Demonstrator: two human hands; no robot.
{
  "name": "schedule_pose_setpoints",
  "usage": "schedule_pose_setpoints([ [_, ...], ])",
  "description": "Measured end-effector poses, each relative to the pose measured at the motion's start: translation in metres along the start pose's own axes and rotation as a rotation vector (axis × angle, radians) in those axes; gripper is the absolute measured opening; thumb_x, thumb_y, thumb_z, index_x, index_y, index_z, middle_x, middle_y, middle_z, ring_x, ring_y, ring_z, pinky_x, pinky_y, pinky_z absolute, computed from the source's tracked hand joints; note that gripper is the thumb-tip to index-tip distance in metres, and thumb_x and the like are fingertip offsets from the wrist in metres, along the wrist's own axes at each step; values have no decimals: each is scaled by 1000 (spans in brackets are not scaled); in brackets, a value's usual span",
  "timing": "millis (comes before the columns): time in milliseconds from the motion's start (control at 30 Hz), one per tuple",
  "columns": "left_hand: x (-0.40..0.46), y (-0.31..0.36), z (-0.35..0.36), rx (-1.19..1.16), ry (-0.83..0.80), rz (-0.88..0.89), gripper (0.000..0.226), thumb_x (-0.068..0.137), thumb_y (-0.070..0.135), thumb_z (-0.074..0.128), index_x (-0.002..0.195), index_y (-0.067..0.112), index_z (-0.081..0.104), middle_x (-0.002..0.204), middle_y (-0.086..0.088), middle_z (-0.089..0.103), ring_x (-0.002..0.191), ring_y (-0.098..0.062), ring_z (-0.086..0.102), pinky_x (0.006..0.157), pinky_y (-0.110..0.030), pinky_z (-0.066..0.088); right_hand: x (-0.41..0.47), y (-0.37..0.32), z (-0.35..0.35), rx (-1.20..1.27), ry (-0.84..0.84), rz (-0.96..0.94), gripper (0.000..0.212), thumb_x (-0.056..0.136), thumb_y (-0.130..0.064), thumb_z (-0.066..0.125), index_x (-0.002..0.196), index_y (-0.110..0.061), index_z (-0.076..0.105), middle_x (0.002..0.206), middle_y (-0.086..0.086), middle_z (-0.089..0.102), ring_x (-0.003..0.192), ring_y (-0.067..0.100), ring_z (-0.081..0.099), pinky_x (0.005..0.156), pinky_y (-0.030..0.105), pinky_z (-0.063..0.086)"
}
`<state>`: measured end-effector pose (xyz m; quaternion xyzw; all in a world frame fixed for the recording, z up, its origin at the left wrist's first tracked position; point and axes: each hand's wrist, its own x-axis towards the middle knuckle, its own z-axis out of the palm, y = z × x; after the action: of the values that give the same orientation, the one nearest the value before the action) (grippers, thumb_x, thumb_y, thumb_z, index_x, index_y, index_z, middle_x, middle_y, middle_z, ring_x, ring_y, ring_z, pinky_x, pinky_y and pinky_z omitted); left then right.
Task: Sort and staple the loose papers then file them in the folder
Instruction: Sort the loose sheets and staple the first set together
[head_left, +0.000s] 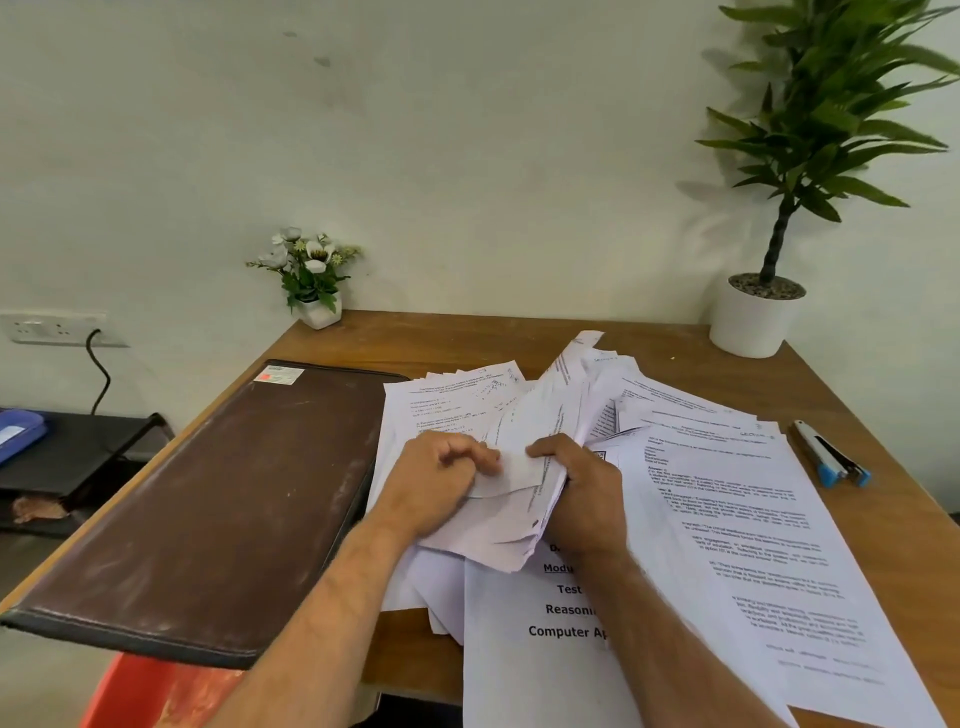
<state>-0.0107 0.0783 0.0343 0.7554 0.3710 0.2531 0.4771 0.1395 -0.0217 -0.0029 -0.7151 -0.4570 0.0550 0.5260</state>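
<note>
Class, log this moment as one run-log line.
phase: sorting | left hand: grips papers | right hand: grips papers | folder: closed | stapler: untouched

Loose printed papers (727, 519) sprawl between a closed brown folder (218, 499) and a blue-tipped stapler (831, 454).

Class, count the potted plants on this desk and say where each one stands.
2. A small flower pot at the desk's far left corner; a tall leafy plant in a white pot at the far right corner.
</note>
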Motion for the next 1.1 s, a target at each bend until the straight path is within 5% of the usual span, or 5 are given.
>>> schedule_pose_setpoints([
  [133, 24, -5, -11, 318, 381, -179, 40, 89, 2, 55, 116, 25, 72, 116, 1, 73, 112, -19, 66, 94, -30, 52, -1, 7, 0, -23, -1, -6, 34, 70, -9, 68, 88, -38, 68, 80, -5, 70, 74, 19, 65, 64, 33, 54],
  [367, 42, 0, 11, 712, 324, -459, 57, 93, 21, 60, 143, 11, 37, 141, -16, 40, 129, -34, 36, 98, -43, 42, 0, 6, 4, 7, 26, -10, 46, 69, 1, 71, 87, -41, 65, 75, -10, 67, 70, 11, 63, 60, 30, 51],
  [700, 58, 0, 0, 483, 390, -511, 86, 88, 29, 73, 153, 10, 19, 144, -18, 43, 131, -36, 40, 98, -48, 43, -1, 3, 0, -8, -11, -8, 38, 70, -6, 74, 90, -38, 66, 84, -4, 69, 78, 20, 65, 66, 35, 54],
  [900, 60, 16, 12, 612, 292, -619, 99, 90, 38, 67, 160, 21, 0, 153, -12, 31, 135, -32, 29, 86, -52, 40, -3, -4, 1, 57, -20, 70, 32, 64, -18, 58, 88, -38, 66, 78, -13, 65, 75, 17, 62, 65, 38, 53],
  [1100, 63, 4, -5, 420, 450, -584, 82, 89, 22, 74, 151, 12, 21, 142, -19, 39, 127, -39, 46, 93, -49, 49, -4, 1, -1, 36, -47, 71, 38, 69, -6, 69, 87, -39, 65, 84, -8, 67, 81, 20, 63, 68, 35, 53],
])
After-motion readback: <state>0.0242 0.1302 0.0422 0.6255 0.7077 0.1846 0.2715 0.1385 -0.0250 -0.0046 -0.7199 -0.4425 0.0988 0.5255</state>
